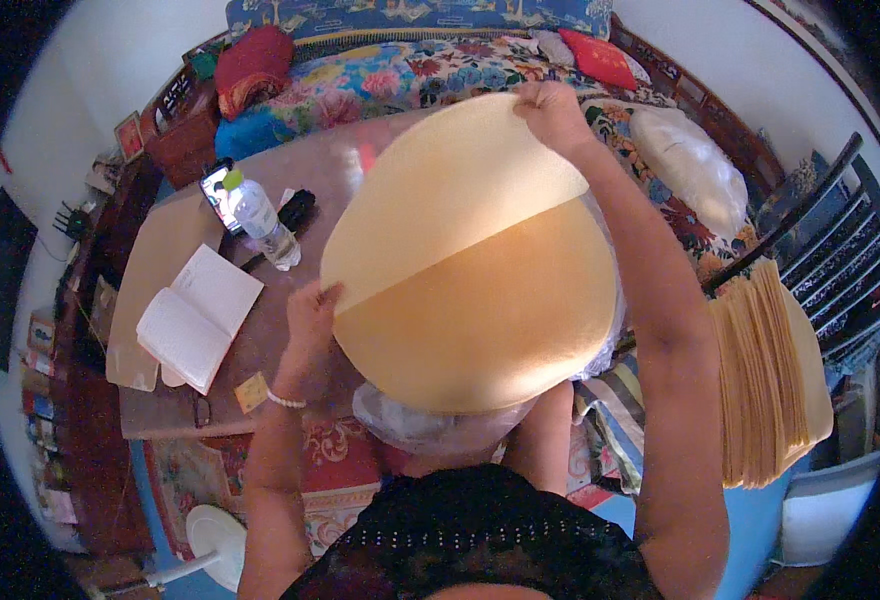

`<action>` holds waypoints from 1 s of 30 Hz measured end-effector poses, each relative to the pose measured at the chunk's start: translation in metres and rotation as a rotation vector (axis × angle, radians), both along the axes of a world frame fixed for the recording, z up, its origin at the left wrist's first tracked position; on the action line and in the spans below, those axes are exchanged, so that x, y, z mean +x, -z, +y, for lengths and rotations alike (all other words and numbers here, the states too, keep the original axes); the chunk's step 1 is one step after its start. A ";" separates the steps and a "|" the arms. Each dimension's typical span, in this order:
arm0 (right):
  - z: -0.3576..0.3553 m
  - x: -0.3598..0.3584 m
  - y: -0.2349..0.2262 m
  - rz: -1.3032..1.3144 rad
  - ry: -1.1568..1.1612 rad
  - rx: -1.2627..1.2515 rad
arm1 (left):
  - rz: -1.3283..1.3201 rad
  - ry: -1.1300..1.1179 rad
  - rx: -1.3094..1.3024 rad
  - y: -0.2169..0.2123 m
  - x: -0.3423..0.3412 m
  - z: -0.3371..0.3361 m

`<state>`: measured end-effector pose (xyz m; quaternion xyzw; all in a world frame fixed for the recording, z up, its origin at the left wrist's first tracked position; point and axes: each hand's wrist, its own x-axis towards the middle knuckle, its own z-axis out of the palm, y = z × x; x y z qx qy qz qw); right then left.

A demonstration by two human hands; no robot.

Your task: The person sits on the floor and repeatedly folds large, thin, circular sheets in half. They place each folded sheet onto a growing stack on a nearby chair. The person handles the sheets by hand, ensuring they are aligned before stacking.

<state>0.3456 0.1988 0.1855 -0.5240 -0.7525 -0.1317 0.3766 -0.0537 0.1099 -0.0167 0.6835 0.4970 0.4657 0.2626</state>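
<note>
A large, thin, round sheet [430, 190], pale cream, stretches between my hands; its near side ends in a straight slanting edge. Below that edge shows a darker tan rounded surface [485, 325]; whether it is a second sheet or part of the same one, I cannot tell. My left hand [312, 315] pinches the left end of the straight edge. At the far rim, my right hand [552, 115] has its fingers closed on the sheet. Clear plastic [435, 422] shows under the near side, above my lap.
To the right, a thick stack of similar tan sheets [765, 385] lies by a dark slatted chair back [840, 270]. On the table [310, 180] at left are a water bottle [260, 220], a phone [217, 195] and an open notebook [200, 318]. A bed [380, 85] stands behind.
</note>
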 end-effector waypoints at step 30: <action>-0.310 0.049 0.207 0.287 0.104 -0.216 | 0.522 0.196 0.367 0.024 0.011 -0.091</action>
